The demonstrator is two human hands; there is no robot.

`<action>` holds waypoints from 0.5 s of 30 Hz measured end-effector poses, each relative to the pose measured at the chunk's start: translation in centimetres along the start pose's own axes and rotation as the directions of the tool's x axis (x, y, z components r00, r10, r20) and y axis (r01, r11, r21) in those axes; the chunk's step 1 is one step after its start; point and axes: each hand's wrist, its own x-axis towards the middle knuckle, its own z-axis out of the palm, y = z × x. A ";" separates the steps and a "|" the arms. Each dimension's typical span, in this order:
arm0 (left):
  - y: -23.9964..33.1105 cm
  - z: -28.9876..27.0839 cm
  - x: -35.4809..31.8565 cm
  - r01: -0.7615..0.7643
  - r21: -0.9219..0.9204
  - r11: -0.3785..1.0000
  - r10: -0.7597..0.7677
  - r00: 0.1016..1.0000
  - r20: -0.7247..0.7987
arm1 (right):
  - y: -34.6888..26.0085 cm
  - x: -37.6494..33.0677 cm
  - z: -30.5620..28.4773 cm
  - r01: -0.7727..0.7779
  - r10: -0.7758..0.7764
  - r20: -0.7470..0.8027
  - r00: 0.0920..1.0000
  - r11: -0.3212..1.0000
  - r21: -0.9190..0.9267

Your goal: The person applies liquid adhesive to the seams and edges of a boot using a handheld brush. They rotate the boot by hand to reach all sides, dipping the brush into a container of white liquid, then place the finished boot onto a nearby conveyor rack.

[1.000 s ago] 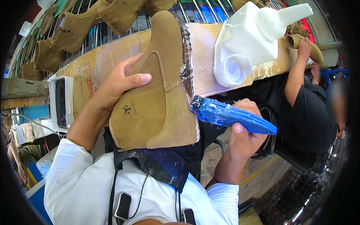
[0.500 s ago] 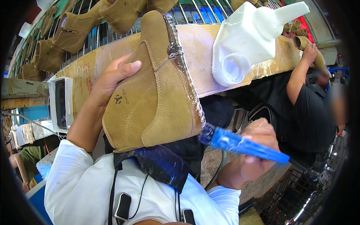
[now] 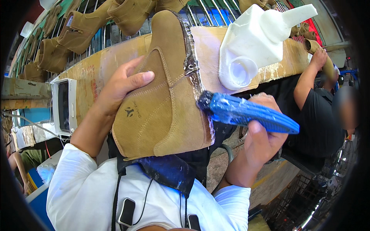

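A tan boot lies on its side above my lap, toe pointing away and sole edge facing right. My left hand grips it from the left, thumb on the upper and the other fingers hidden behind. My right hand is closed round a blue brush. The brush's dark bristles touch the stitched sole edge around its middle. Wet, whitish and glossy streaks run along that edge. Beyond my right hand stands a white plastic glue container with a round open cup at its near side.
A cardboard-covered bench edge runs across in front of me. Behind it, several tan boots rest on a metal bar rack. A white-framed box stands at left. Another person in black holds a boot at right.
The brush has moved up along the sole edge from near the heel toward the middle. The boot has shifted slightly right, with my left hand on it.
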 end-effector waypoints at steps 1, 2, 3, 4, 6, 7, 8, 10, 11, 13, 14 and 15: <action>0.1 -0.1 0.0 0.011 -0.001 1.000 -0.011 1.000 0.005 | -0.2 -0.2 -0.3 0.016 -0.016 0.016 1.000 1.000 -0.003; 0.1 -0.2 0.0 0.019 -0.007 1.000 -0.019 1.000 -0.003 | -0.4 -0.4 -0.3 0.047 -0.047 0.003 0.999 0.998 -0.045; 0.0 -0.5 0.1 0.025 -0.012 1.000 -0.025 1.000 -0.014 | -0.8 -0.8 -0.2 0.044 -0.047 -0.038 0.998 0.996 -0.081; 0.0 -0.7 0.1 0.030 -0.017 0.999 -0.031 0.999 -0.025 | -0.9 -1.3 -0.3 0.070 -0.073 -0.026 0.997 0.990 -0.122; 0.1 -0.3 0.0 0.017 -0.060 0.998 -0.019 0.999 -0.030 | -1.3 -1.8 -0.5 0.119 -0.123 -0.010 0.992 0.975 -0.188; 0.2 -0.1 0.0 0.010 -0.081 0.997 -0.012 0.999 -0.034 | -1.4 -2.0 -0.4 0.157 -0.163 -0.016 0.986 0.968 -0.194; 0.2 -0.1 -0.1 0.017 -0.104 0.994 -0.020 0.999 -0.034 | -1.4 -2.1 -0.4 0.194 -0.199 -0.001 0.980 0.959 -0.205; 0.3 0.1 -0.1 0.032 -0.150 0.988 -0.036 0.999 -0.026 | -1.7 -2.2 -0.5 0.250 -0.257 0.006 0.966 0.931 -0.265; 0.2 0.2 -0.2 0.051 -0.191 0.980 -0.059 0.998 -0.034 | -2.1 -2.1 -0.3 0.266 -0.279 0.001 0.960 0.913 -0.308; 0.3 0.5 -0.2 0.081 -0.270 0.959 -0.095 0.995 -0.040 | -2.7 -1.8 -0.4 0.298 -0.314 0.017 0.949 0.882 -0.366; 0.3 0.3 -0.2 0.115 -0.287 0.951 -0.125 0.992 -0.014 | -3.0 -1.7 -0.5 0.310 -0.320 0.036 0.947 0.872 -0.379; 0.5 -0.1 -0.2 0.143 -0.300 0.943 -0.146 0.989 0.012 | -3.2 -1.4 -0.5 0.329 -0.334 0.056 0.941 0.861 -0.389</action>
